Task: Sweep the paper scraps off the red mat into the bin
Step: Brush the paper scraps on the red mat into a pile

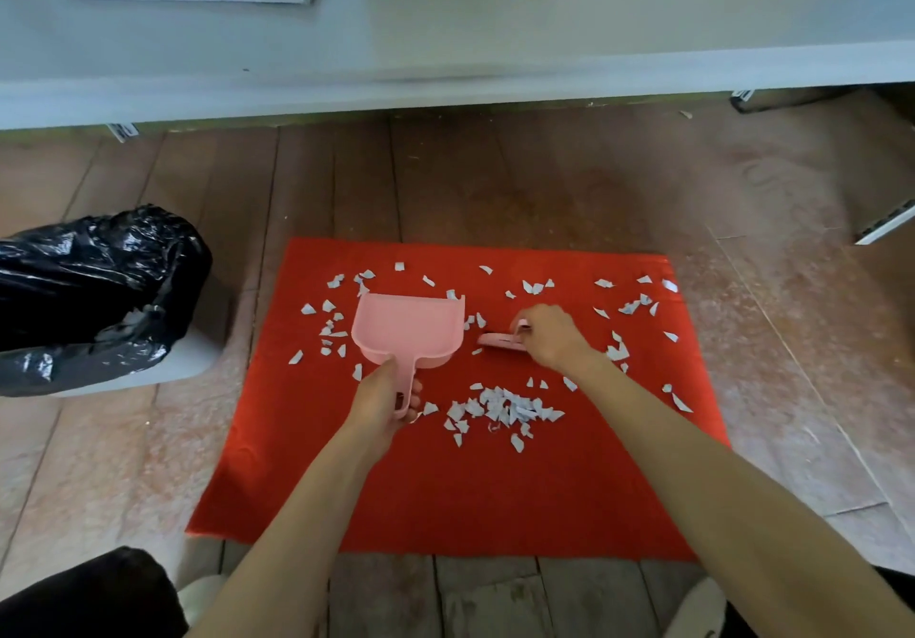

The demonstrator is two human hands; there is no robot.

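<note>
Left hand (383,397) grips dustpan (408,323) handle, pan flat mid-mat. Right hand (549,338) curled round pink brush (497,340) just beside pan. Paper scraps (500,407) strewn over far half of red mat (445,499), heap near centre. Pan looks empty: gathering step. Next: brush scraps into pan, tip into bin (94,291) off left edge.

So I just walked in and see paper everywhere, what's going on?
A person is cleaning up. Their left hand grips a pink dustpan by its handle on the red mat; their right hand holds a pink brush beside it. Paper scraps lie scattered over the mat, and the black-lined bin stands to the left.
</note>
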